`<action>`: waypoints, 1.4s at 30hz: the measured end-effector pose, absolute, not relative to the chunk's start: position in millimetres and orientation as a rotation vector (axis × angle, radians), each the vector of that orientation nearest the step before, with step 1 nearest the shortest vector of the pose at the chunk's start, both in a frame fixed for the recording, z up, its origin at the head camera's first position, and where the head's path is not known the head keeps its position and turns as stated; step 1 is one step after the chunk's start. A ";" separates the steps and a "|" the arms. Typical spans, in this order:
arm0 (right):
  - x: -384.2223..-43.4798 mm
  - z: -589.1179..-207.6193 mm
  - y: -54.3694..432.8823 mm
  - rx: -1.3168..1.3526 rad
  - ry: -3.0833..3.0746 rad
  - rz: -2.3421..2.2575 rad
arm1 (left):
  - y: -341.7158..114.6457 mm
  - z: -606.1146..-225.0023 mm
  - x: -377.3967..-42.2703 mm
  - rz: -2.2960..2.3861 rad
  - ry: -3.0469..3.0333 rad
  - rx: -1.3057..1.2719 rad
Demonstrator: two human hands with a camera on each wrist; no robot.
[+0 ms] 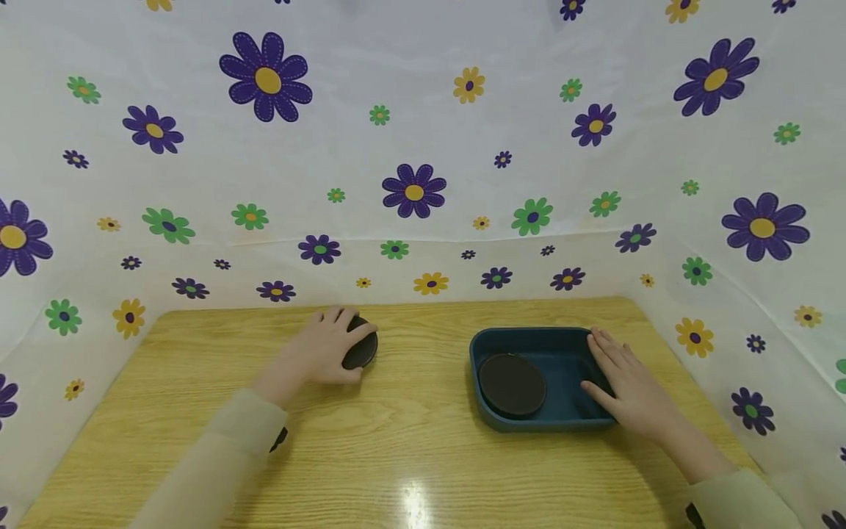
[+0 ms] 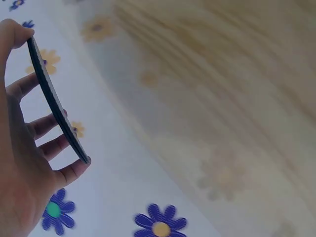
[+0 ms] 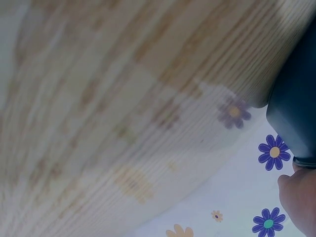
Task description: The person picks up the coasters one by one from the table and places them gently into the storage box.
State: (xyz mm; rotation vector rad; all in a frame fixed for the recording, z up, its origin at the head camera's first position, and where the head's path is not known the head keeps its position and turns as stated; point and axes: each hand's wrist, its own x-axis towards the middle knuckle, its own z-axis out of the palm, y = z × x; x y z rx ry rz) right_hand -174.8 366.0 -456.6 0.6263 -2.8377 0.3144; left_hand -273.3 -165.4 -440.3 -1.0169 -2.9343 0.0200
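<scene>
A thin, round black coaster [image 1: 360,345] is held by its edge between the thumb and fingers of my left hand [image 1: 325,348], over the left part of the table. In the left wrist view the coaster [image 2: 58,106] appears nearly edge-on, tilted, with fingertips along its rim. Over on the right, a dark blue rectangular bin [image 1: 548,424] with rounded corners stands on the table. Another black coaster [image 1: 512,385] lies inside its left half. My right hand [image 1: 628,386] rests over the bin's right wall, fingers extended, thumb reaching over the inside.
The wooden table [image 1: 396,455] ends at the back against a white cloth [image 1: 410,132] printed with flowers. This cloth also rises along the left and right sides.
</scene>
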 end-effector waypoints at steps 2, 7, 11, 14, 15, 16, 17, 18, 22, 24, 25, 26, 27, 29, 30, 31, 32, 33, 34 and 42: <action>-175.1 -456.9 365.8 0.624 -2.840 0.316 | -158.1 -437.3 -272.3 0.031 -2.918 -1.035; -175.9 -457.5 366.2 0.627 -2.833 0.314 | -142.2 -431.4 -270.6 0.058 -2.875 -1.093; -176.1 -458.1 366.4 0.628 -2.835 0.317 | -130.5 -429.5 -269.9 0.056 -2.851 -1.121; -176.4 -457.6 366.3 0.626 -2.844 0.324 | -120.9 -427.8 -270.4 0.047 -2.837 -1.146; -176.4 -457.2 366.1 0.625 -2.847 0.325 | -117.5 -426.8 -270.5 0.041 -2.837 -1.155; -176.5 -456.8 366.0 0.624 -2.850 0.326 | -113.7 -425.6 -270.7 0.039 -2.835 -1.166; -176.4 -456.3 365.9 0.621 -2.852 0.325 | -110.0 -424.3 -270.6 0.039 -2.828 -1.177; -176.5 -456.0 365.7 0.621 -2.853 0.324 | -106.3 -423.0 -270.7 0.037 -2.830 -1.188; -176.1 -455.1 365.1 0.622 -2.858 0.321 | -91.1 -419.1 -270.2 0.049 -2.822 -1.240; -176.1 -455.1 364.9 0.624 -2.858 0.321 | -83.5 -418.5 -269.8 0.049 -2.809 -1.265; -176.0 -455.2 364.8 0.625 -2.857 0.320 | -79.7 -418.3 -269.4 0.053 -2.799 -1.276; -175.9 -455.2 364.7 0.624 -2.857 0.320 | -75.9 -418.7 -269.1 0.056 -2.791 -1.286; -175.9 -455.2 364.6 0.625 -2.855 0.320 | -72.1 -419.2 -268.8 0.062 -2.786 -1.294; -176.0 -455.6 364.5 0.628 -2.850 0.317 | -64.7 -419.9 -268.1 0.049 -2.770 -1.310; -176.0 -455.7 364.4 0.629 -2.848 0.318 | -60.9 -420.2 -267.7 0.052 -2.768 -1.314; -175.8 -455.9 364.4 0.631 -2.845 0.318 | -57.3 -420.5 -267.0 0.054 -2.765 -1.318; -175.6 -456.2 364.4 0.634 -2.842 0.318 | -53.6 -420.7 -266.4 0.051 -2.762 -1.326; -175.5 -456.5 364.5 0.637 -2.838 0.319 | -49.9 -420.4 -265.6 0.052 -2.758 -1.333; -175.3 -456.9 364.6 0.639 -2.835 0.320 | -46.2 -420.0 -264.6 0.055 -2.754 -1.338; -175.1 -456.9 364.9 0.635 -2.828 0.330 | -17.0 -416.5 -256.8 0.094 -2.716 -1.372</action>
